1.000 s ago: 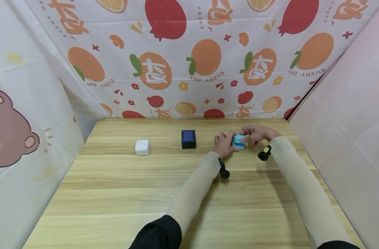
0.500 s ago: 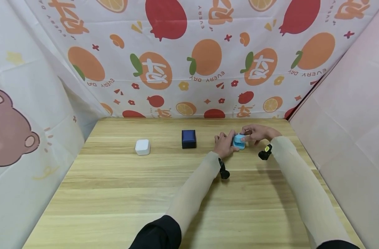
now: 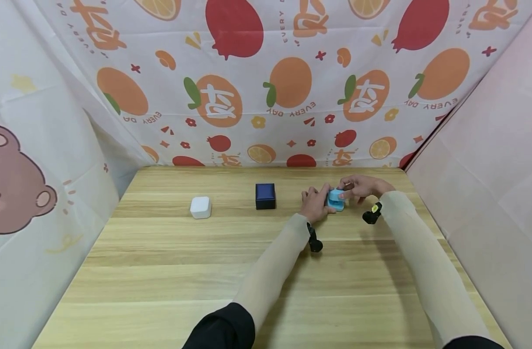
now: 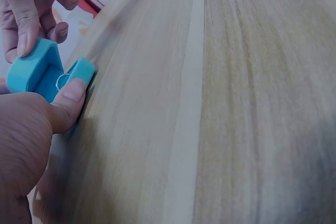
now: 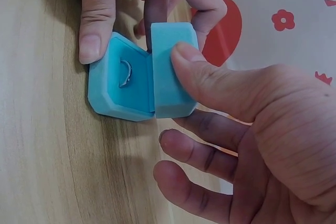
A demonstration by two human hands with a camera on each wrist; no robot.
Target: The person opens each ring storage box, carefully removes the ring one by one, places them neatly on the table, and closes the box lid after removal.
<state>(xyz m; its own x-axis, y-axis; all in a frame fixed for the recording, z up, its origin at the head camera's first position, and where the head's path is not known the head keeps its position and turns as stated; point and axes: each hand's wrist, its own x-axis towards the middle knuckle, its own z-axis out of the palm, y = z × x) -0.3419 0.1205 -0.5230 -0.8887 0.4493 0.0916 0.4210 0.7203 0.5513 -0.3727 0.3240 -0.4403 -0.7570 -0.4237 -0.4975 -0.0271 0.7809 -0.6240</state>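
Note:
A light blue ring box (image 3: 335, 204) sits on the table toward the back right, its lid (image 5: 176, 95) raised. Inside the base a silver ring (image 5: 125, 73) stands in the lining. My left hand (image 3: 315, 202) holds the base from the left, thumb along its front edge. My right hand (image 3: 362, 188) pinches the lid between thumb and forefinger, the other fingers curving loosely below it in the right wrist view. In the left wrist view the ring (image 4: 61, 81) shows as a thin band between lid and base.
A dark blue box (image 3: 265, 196) stands left of my left hand, and a white rounded box (image 3: 201, 207) farther left. Behind the wooden table (image 3: 183, 281) hangs a fruit-print cloth (image 3: 287, 126); a pale cloth wall (image 3: 488, 160) borders the right side.
The head view has shifted very slightly. Both hands keep their hold on the ring box, and its lid stays raised.

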